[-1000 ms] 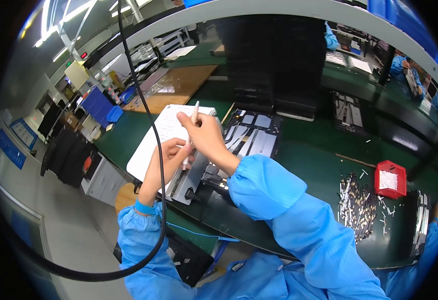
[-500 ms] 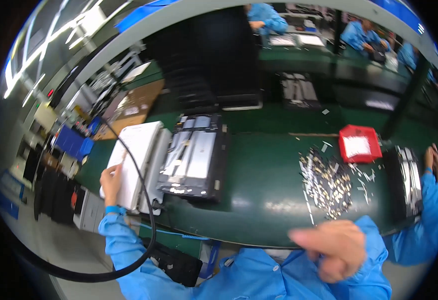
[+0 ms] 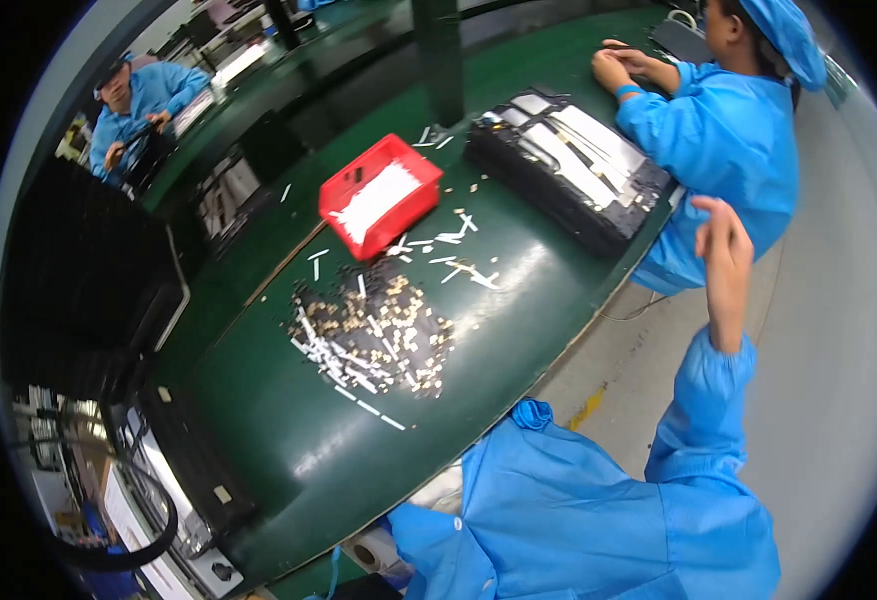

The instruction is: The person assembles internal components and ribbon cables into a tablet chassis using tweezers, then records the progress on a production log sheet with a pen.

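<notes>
My right hand (image 3: 726, 255) is raised off the right edge of the table, with its fingers partly bent and apart and nothing visible in them. It is nearest to a stack of black-framed panels with silver battery-like packs (image 3: 584, 160), and does not appear to touch it. My left hand is out of view. On the green table (image 3: 489, 345) lies a heap of small gold, black and white pieces (image 3: 374, 325). Beyond the heap stands a red bin (image 3: 424, 200) holding white strips (image 3: 379, 203).
A co-worker in blue (image 3: 719, 140) sits at the right, hands on the table past the stack. Another person (image 3: 139, 110) works at the far left. A second stack of panels (image 3: 184, 460) stands at the lower left, near a black cable (image 3: 171, 510).
The view has swung to the right. My left hand, which was on a white stack, has left the picture. My right hand has moved outward from over my lap toward the co-worker's side.
</notes>
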